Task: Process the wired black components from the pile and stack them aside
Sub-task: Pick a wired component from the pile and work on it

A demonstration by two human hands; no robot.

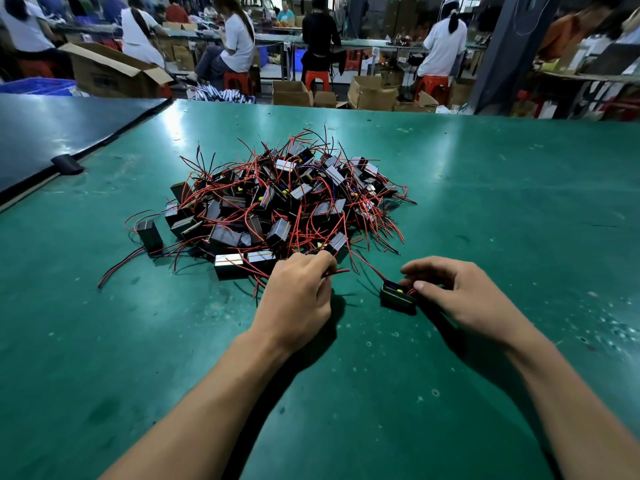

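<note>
While the right hand (pixel 453 292) pinches a black component (pixel 396 300) on the green table (pixel 519 202), just right of the pile's (pixel 277 202) near edge, its wire (pixel 369 266) trails up-left toward that pile, where the left hand (pixel 294 296), nearer it, curls round loose red wires (pixel 341 271).

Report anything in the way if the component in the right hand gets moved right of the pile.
Nothing visible does. The right hand grips the black component on the green table, whose surface to the right shows only scuffs. The component's red wire trails toward the pile, near the left hand, which pinches other wires.
</note>
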